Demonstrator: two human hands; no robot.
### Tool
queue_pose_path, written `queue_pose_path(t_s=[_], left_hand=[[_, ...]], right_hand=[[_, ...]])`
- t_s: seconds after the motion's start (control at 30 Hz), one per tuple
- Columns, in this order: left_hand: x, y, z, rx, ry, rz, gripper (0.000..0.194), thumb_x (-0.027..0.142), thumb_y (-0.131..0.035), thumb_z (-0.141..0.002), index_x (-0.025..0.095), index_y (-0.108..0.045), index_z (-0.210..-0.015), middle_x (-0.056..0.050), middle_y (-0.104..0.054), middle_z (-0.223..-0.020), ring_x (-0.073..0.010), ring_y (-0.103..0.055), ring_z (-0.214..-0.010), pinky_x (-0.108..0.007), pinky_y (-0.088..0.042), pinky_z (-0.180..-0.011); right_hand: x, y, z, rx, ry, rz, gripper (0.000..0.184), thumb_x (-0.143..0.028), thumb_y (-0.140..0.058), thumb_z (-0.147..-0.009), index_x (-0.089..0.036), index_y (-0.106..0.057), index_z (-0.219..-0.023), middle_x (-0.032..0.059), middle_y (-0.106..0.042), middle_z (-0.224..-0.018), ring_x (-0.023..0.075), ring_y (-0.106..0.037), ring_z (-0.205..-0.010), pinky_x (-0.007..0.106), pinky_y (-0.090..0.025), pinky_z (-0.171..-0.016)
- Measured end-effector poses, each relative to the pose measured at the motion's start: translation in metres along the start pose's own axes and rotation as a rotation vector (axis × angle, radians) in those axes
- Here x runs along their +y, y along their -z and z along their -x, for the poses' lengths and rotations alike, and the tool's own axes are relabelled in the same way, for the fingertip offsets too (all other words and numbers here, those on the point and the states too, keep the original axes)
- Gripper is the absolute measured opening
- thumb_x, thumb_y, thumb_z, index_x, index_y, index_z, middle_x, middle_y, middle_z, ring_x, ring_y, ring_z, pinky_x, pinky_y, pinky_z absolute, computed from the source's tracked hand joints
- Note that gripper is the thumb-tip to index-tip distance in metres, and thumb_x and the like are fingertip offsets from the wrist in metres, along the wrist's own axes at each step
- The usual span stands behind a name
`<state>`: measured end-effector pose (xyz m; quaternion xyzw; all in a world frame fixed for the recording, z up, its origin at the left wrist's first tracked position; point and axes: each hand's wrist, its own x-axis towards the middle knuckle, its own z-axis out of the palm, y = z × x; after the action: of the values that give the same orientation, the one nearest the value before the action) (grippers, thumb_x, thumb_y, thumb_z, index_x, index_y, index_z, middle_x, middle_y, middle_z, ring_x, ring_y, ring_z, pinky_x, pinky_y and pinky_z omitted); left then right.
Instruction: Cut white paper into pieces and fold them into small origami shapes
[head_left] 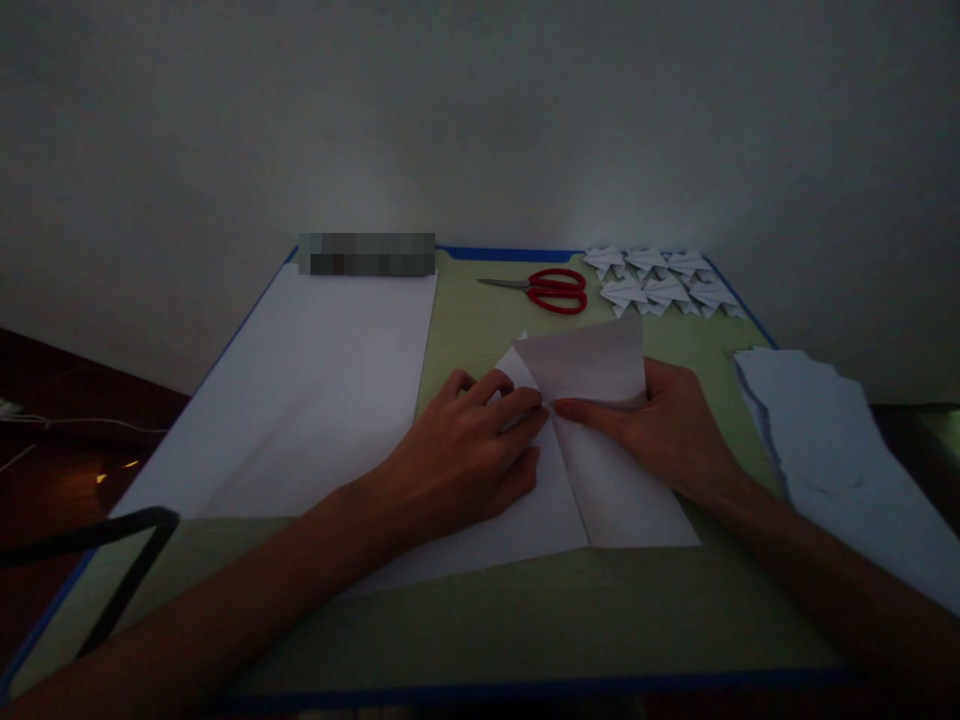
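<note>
A: Overall light?
B: Dim, low contrast. Wall (480, 120) at twelve o'clock, grey, faintly paler low down toward one; floor (75, 380) at nine, near black.
A: Source?
B: Main source cannot be told. Small orange glint (102, 479) on the floor, between eight and nine.
A: Shadows?
B: Soft-edged; one faint band across the white sheet (322, 370), toward eight.
A: Defects?
B: Slight softness throughout; pixelated block (367, 254) at ten; wide-angle stretching toward four and eight.
</note>
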<state>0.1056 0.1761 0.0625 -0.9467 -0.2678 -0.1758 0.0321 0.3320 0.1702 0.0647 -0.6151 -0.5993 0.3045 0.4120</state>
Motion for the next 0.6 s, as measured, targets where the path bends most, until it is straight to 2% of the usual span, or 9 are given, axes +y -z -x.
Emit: queue_pose_path(t_s=[0.3,0.43,0.53,0.6], left_hand=[[0.0,-0.001,0.001,-0.004,-0.002,0.004,0.031,0.027,-0.051,-0.104,0.013,-0.07,-0.124,-0.011,-0.073,-0.126,-0.0289,-0.061,-0.111,-0.046,-0.046,-0.084],[0.0,-0.001,0.002,-0.007,0.006,0.002,0.032,0.028,-0.051,-0.104,0.013,-0.07,-0.124,-0.011,-0.074,-0.127,-0.0297,-0.061,-0.11,-0.047,-0.047,-0.086],[0.0,-0.003,0.003,0.001,0.008,0.016,0.031,0.029,-0.051,-0.105,0.013,-0.07,-0.124,-0.011,-0.073,-0.128,-0.0302,-0.061,-0.11,-0.048,-0.048,-0.088],[-0.001,-0.003,0.003,0.002,0.01,0.022,0.031,0.029,-0.052,-0.105,0.014,-0.07,-0.126,-0.01,-0.073,-0.128,-0.0304,-0.061,-0.11,-0.048,-0.048,-0.089]], right_hand=[[0.0,0.001,-0.002,-0.018,0.003,-0.021,0.03,-0.039,-0.092,-0.069,-0.021,-0.083,-0.092,0.0072,-0.083,-0.085,0.031,-0.078,-0.074,0.042,-0.064,-0.061],[0.001,0.005,-0.009,-0.035,0.015,0.043,0.03,-0.045,-0.086,-0.076,-0.02,-0.082,-0.093,0.0067,-0.083,-0.086,0.0296,-0.078,-0.075,0.037,-0.061,-0.058],[0.006,0.012,-0.016,0.011,0.005,0.151,0.038,-0.044,-0.083,-0.079,-0.019,-0.08,-0.109,0.007,-0.082,-0.086,0.0276,-0.077,-0.072,0.037,-0.06,-0.059],[0.007,0.019,-0.017,0.082,0.025,0.291,0.055,-0.043,-0.084,-0.079,-0.019,-0.073,-0.127,0.0069,-0.081,-0.086,0.0266,-0.075,-0.069,0.04,-0.061,-0.062]])
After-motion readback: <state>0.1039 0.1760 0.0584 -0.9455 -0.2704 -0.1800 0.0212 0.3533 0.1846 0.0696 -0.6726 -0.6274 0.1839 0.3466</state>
